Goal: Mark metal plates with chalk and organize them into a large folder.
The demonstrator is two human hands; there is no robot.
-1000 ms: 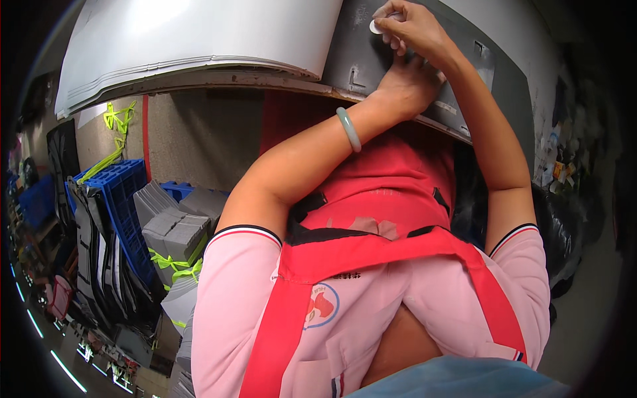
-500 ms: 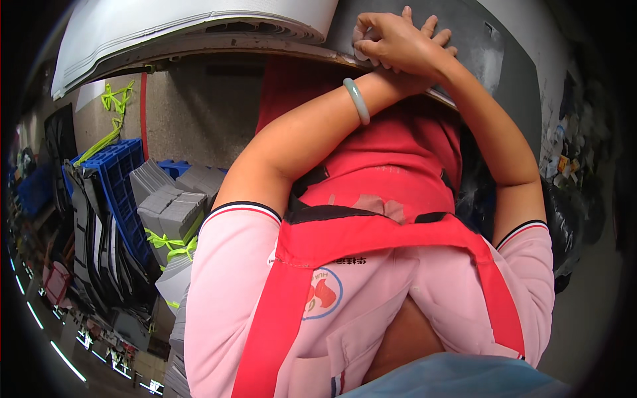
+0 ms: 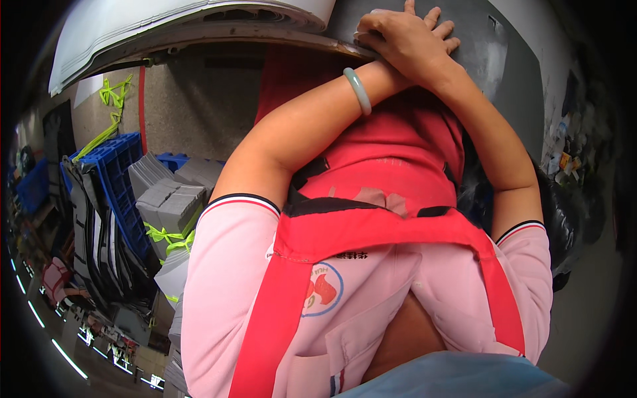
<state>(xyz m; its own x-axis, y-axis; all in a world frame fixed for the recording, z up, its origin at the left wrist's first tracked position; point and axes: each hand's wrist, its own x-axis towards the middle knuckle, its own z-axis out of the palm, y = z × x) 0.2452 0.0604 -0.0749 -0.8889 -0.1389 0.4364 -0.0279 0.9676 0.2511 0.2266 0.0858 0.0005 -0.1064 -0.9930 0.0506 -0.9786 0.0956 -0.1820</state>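
My forearms cross at the wrists over the edge of a dark grey board (image 3: 514,86). Underneath is my left hand (image 3: 443,29), its spread fingers reaching past the other hand onto the board. Over it lies my right hand (image 3: 410,48), with fingers bent down and closed at the board's near-left edge. A small pale bit shows by those fingers, but what they hold, if anything, is hidden. The left wrist wears a pale green bangle (image 3: 357,91). A whitish smear (image 3: 492,63) marks the board right of the hands.
A thick stack of white sheets (image 3: 166,30) sits left of the hands on the worktable. Lower left are blue plastic pallets (image 3: 119,179), grey bundles (image 3: 171,204) tied with yellow-green strapping (image 3: 166,235), and dark strips (image 3: 106,245). Black bags (image 3: 564,212) stand at right.
Both hands have shifted slightly up and away from me, still crossed. The bent fingers of my right hand lie a little farther up along the board's edge.
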